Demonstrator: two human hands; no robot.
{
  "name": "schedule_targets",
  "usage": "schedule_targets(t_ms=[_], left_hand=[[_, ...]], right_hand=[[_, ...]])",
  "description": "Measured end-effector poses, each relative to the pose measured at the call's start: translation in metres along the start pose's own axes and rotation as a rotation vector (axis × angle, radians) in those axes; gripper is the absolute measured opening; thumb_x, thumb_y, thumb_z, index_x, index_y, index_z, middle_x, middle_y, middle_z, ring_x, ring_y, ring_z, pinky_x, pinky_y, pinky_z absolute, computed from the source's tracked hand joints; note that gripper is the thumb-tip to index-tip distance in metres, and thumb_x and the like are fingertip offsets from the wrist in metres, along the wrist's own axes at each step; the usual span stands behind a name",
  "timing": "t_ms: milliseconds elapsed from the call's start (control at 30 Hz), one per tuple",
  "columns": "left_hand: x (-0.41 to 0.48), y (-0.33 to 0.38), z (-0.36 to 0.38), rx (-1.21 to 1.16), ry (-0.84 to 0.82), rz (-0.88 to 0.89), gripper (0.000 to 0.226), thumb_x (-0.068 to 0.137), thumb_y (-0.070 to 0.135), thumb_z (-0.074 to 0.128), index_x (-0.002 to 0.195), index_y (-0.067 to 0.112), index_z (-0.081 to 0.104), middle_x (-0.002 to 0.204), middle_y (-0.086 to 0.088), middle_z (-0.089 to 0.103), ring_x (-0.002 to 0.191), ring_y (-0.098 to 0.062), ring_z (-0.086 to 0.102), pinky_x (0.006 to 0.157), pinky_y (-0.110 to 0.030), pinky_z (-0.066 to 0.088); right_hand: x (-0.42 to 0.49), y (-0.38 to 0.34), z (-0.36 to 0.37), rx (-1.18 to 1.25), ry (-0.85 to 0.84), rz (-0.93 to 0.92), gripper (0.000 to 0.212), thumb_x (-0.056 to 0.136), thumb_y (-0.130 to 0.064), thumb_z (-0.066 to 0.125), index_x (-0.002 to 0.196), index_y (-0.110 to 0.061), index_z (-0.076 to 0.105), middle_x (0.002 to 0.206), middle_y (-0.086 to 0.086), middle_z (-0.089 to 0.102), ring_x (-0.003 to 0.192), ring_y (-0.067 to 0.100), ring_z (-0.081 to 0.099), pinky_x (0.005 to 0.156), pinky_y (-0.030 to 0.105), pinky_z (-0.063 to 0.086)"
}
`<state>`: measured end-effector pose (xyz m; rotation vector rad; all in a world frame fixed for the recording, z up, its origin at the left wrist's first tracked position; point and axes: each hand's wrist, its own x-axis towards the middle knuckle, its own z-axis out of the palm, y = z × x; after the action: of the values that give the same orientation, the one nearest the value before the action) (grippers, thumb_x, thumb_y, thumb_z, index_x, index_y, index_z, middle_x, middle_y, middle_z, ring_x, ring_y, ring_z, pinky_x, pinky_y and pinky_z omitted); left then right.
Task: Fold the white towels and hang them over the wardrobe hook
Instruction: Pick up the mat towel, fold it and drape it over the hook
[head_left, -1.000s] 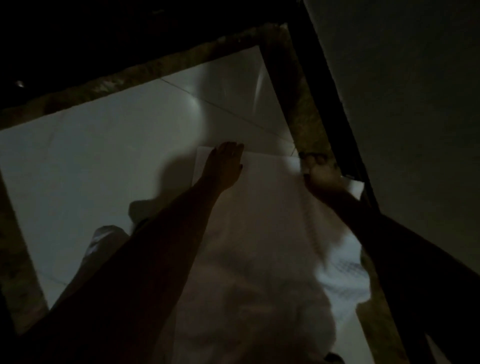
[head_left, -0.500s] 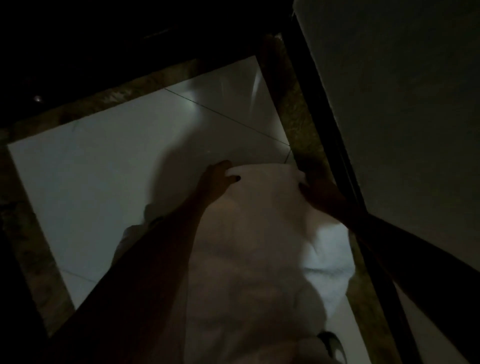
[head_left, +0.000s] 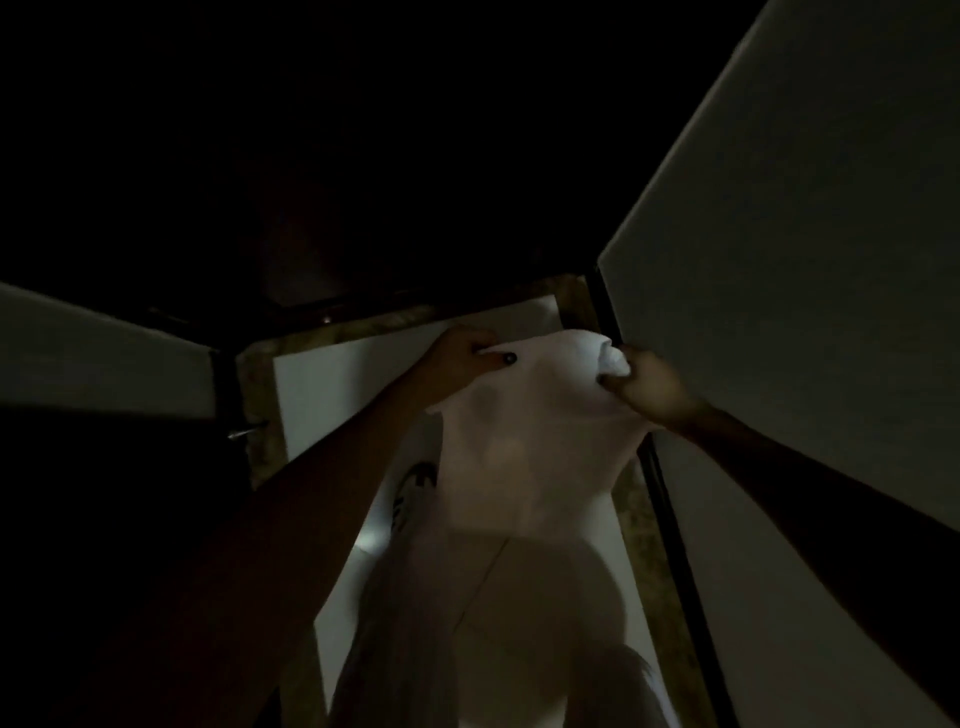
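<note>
We hold the white towel (head_left: 530, 441) by its top corners.
Left grip (head_left: 460, 358) and right grip (head_left: 649, 387) each pinch one corner; it hangs between and below them, probably to fall straight for folding.

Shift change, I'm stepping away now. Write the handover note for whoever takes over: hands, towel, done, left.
Left hand: pinches the upper left corner of the white towel.
Right hand: grips its bunched upper right corner.
Towel: held up between both hands, hanging over the pale tiled floor, beside the wall.
Done: no finished fold shows.
Left: fold, then hang on the wardrobe hook, not in view.
</note>
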<state>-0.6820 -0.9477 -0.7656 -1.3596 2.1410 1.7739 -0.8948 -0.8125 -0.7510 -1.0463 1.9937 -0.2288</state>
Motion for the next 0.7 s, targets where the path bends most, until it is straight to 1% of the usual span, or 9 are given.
schedule_targets(t_ms=[67,100,167,267,300,400,500,600,700], left_hand=[[-0.048,0.039,-0.028,0.01,0.066,0.019,0.018,0.088,0.021,0.067,0.081,0.006,0.061,0.079,-0.012,0.055,0.064,-0.006,0.052,0.058,-0.015,0.042],[-0.068,0.059,-0.044,0.021,0.095,0.025,0.019,0.088,0.021,0.066,0.077,0.007,0.06,0.075,-0.009,0.054,0.06,-0.004,0.05,0.057,-0.017,0.039],[-0.105,0.094,-0.079,0.031,0.132,0.052,0.024,0.089,0.022,0.064,0.076,0.003,0.059,0.072,-0.008,0.053,0.062,-0.009,0.05,0.06,-0.022,0.038],[-0.161,0.135,-0.126,0.067,0.221,0.078,0.022,0.093,0.024,0.06,0.084,0.004,0.06,0.076,-0.004,0.055,0.061,-0.003,0.049,0.057,-0.009,0.037],[-0.172,0.143,-0.138,0.075,0.241,0.078,0.021,0.093,0.025,0.059,0.084,0.006,0.06,0.076,-0.003,0.056,0.06,-0.001,0.049,0.056,-0.007,0.037],[-0.21,0.163,-0.192,0.101,0.356,0.083,0.028,0.094,0.027,0.056,0.071,0.013,0.052,0.069,0.001,0.05,0.06,-0.006,0.045,0.059,-0.018,0.036],[-0.237,0.171,-0.247,0.112,0.503,0.073,0.03,0.094,0.027,0.056,0.066,0.019,0.048,0.065,0.004,0.046,0.059,-0.008,0.043,0.058,-0.027,0.034],[-0.263,0.167,-0.288,0.084,0.586,0.098,0.031,0.093,0.024,0.057,0.065,0.02,0.047,0.064,0.002,0.045,0.058,-0.009,0.043,0.057,-0.027,0.033],[-0.289,0.16,-0.323,0.016,0.674,0.137,0.03,0.093,0.023,0.058,0.065,0.02,0.048,0.063,0.003,0.045,0.056,-0.007,0.042,0.054,-0.023,0.035]], right_hand=[[-0.035,-0.041,-0.031,-0.008,-0.024,-0.028,0.052,0.093,-0.041,0.05,0.126,-0.003,0.058,0.123,0.018,0.062,0.115,0.035,0.057,0.08,0.021,0.033],[-0.05,-0.062,-0.048,-0.007,-0.025,-0.023,0.048,0.094,-0.038,0.051,0.126,-0.002,0.058,0.124,0.018,0.061,0.115,0.035,0.056,0.08,0.021,0.033],[-0.08,-0.1,-0.082,0.007,-0.006,-0.042,0.039,0.097,-0.026,0.055,0.127,-0.001,0.056,0.125,0.018,0.06,0.118,0.035,0.054,0.083,0.027,0.038],[-0.118,-0.155,-0.111,0.017,-0.005,-0.1,0.042,0.099,-0.027,0.052,0.132,-0.002,0.051,0.131,0.02,0.056,0.123,0.037,0.051,0.098,0.036,0.04],[-0.127,-0.171,-0.114,0.018,-0.007,-0.125,0.042,0.099,-0.027,0.051,0.133,-0.002,0.051,0.132,0.021,0.055,0.123,0.037,0.051,0.098,0.037,0.04],[-0.153,-0.235,-0.13,-0.009,0.043,-0.285,0.038,0.099,-0.03,0.051,0.127,-0.005,0.057,0.126,0.019,0.059,0.114,0.034,0.057,0.081,0.031,0.04],[-0.157,-0.299,-0.15,-0.094,0.082,-0.406,0.041,0.1,-0.032,0.048,0.134,-0.009,0.053,0.133,0.014,0.056,0.121,0.03,0.053,0.086,0.026,0.036],[-0.148,-0.352,-0.158,-0.222,0.063,-0.479,0.045,0.1,-0.038,0.046,0.136,-0.012,0.051,0.133,0.013,0.056,0.118,0.03,0.055,0.094,0.036,0.045],[-0.139,-0.398,-0.161,-0.283,0.077,-0.522,0.041,0.099,-0.041,0.047,0.116,-0.009,0.064,0.112,0.014,0.066,0.096,0.027,0.063,0.088,0.045,0.052]])
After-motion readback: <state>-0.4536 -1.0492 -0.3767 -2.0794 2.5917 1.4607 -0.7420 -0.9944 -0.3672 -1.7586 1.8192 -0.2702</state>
